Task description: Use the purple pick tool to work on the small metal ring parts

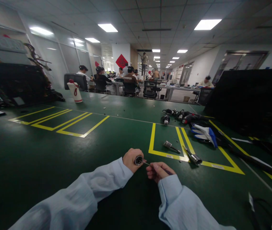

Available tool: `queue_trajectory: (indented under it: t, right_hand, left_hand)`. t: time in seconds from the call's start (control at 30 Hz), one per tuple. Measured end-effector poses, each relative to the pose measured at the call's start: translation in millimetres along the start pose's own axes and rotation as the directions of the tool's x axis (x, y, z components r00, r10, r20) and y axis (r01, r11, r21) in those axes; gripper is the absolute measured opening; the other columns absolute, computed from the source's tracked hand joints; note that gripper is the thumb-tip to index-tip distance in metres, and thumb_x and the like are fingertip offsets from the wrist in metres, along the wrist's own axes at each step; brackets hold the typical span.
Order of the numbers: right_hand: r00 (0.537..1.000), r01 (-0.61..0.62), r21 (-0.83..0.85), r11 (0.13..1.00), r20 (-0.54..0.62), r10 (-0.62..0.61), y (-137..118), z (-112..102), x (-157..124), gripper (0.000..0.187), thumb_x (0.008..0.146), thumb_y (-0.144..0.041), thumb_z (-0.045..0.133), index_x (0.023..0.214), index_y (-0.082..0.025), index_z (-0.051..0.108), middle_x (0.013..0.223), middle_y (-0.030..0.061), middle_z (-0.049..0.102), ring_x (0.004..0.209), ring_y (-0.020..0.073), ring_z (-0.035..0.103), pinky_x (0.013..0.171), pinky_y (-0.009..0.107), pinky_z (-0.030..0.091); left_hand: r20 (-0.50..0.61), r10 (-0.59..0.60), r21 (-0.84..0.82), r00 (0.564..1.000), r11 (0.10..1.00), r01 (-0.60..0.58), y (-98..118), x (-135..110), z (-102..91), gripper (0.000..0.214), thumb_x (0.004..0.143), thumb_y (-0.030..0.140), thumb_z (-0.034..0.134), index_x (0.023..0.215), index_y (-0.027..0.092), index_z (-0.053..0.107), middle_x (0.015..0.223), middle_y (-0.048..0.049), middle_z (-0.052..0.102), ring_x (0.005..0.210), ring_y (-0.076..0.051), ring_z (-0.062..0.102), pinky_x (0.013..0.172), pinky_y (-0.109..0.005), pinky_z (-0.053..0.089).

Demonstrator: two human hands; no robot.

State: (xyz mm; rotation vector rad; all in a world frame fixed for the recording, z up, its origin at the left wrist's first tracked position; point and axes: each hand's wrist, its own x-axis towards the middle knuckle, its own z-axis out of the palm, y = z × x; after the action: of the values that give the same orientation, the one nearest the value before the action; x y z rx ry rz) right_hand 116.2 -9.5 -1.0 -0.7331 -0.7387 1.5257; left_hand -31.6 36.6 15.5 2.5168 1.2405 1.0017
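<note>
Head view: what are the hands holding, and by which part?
The left hand wraps around the side of a hollow metal part, its open end showing. The right hand pinches a thin tool by its rear end, mostly hidden.

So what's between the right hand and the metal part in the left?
In the head view, a thin shaft held by the right hand reaches toward the open end of the metal part.

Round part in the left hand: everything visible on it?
The round part looks like shiny metal: a bright circular rim around a dark, hollow-looking end, turned toward the camera. The left hand wraps around it above the table, hiding most of its body. A thin tool in the right hand reaches its opening; contact inside is unclear.
</note>
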Motion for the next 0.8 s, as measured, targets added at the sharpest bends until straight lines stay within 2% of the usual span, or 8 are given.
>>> queue_trajectory:
  t: [0.1, 0.17, 0.33, 0.47, 0.53, 0.7, 0.8]
  right_hand:
    - [1.0, -0.015, 0.03, 0.999, -0.01, 0.015, 0, 1, 0, 0.021, 0.055, -0.03, 0.075, 0.063, -0.012, 0.065, 0.056, 0.0051, 0.069, 0.043, 0.011, 0.06, 0.041, 0.019, 0.049]
    - [0.999, 0.025, 0.001, 1.0, -0.026, -0.025, 0, 2, -1, 0.023, 0.056, -0.031, 0.074, 0.063, -0.013, 0.065, 0.056, 0.005, 0.069, 0.044, 0.0115, 0.061, 0.042, 0.02, 0.05]
    - [0.979, 0.173, -0.237, 0.956, -0.064, -0.193, 0, 5, -7, 0.024, 0.06, -0.037, 0.07, 0.062, -0.014, 0.064, 0.056, 0.0043, 0.068, 0.044, 0.0107, 0.06, 0.043, 0.019, 0.05]
    - [0.973, 0.197, -0.348, 0.917, -0.044, -0.226, -2, 7, -10, 0.023, 0.062, -0.036, 0.068, 0.06, -0.014, 0.065, 0.055, 0.0049, 0.067, 0.044, 0.0108, 0.059, 0.044, 0.02, 0.05]
    - [0.982, 0.167, -0.29, 0.942, -0.036, -0.185, -2, 6, -9, 0.023, 0.061, -0.036, 0.07, 0.061, -0.014, 0.065, 0.055, 0.0048, 0.068, 0.044, 0.0112, 0.059, 0.044, 0.021, 0.051]
    - [1.0, 0.007, -0.015, 1.0, 0.006, -0.007, 1, -1, -2, 0.022, 0.058, -0.033, 0.073, 0.063, -0.013, 0.065, 0.056, 0.0045, 0.068, 0.044, 0.0106, 0.06, 0.042, 0.019, 0.049]
    - [1.0, -0.012, 0.01, 1.0, 0.014, 0.012, 2, -3, 0, 0.021, 0.058, -0.031, 0.074, 0.064, -0.013, 0.065, 0.056, 0.0048, 0.068, 0.044, 0.0112, 0.06, 0.042, 0.02, 0.049]
  left_hand:
    - [0.002, -0.02, -0.018, 1.0, 1.0, 0.02, 0, 1, 0.2, 0.016, 0.068, 0.025, 0.056, 0.057, 0.017, 0.048, 0.056, 0.0036, 0.051, 0.052, -0.01, 0.048, 0.057, -0.023, 0.035]
    - [0.003, -0.022, -0.01, 1.0, 1.0, 0.022, -2, 1, 1.0, 0.016, 0.068, 0.026, 0.057, 0.057, 0.017, 0.048, 0.055, 0.0037, 0.051, 0.052, -0.01, 0.048, 0.056, -0.023, 0.035]
    - [-0.013, -0.019, 0.065, 1.0, 0.998, 0.02, -5, 1, 2.0, 0.017, 0.067, 0.025, 0.056, 0.056, 0.016, 0.048, 0.054, 0.0033, 0.05, 0.052, -0.01, 0.048, 0.054, -0.023, 0.033]
    - [0.0, 0.004, 0.099, 1.0, 0.995, -0.004, -3, 0, 0.3, 0.017, 0.07, 0.025, 0.054, 0.056, 0.016, 0.048, 0.055, 0.003, 0.05, 0.054, -0.011, 0.049, 0.057, -0.024, 0.033]
    - [0.0, -0.001, 0.076, 1.0, 0.997, 0.001, -2, 0, -0.1, 0.017, 0.07, 0.025, 0.054, 0.057, 0.016, 0.048, 0.055, 0.003, 0.05, 0.054, -0.01, 0.049, 0.057, -0.023, 0.034]
    - [0.013, -0.058, -0.019, 0.998, 0.998, 0.059, -6, 2, 2.5, 0.019, 0.067, 0.027, 0.057, 0.054, 0.016, 0.048, 0.054, 0.0037, 0.05, 0.052, -0.009, 0.046, 0.054, -0.022, 0.035]
    - [0.013, -0.087, -0.031, 0.996, 0.996, 0.087, -7, 3, 3.7, 0.021, 0.067, 0.028, 0.057, 0.054, 0.016, 0.047, 0.053, 0.0038, 0.049, 0.051, -0.009, 0.046, 0.052, -0.021, 0.034]
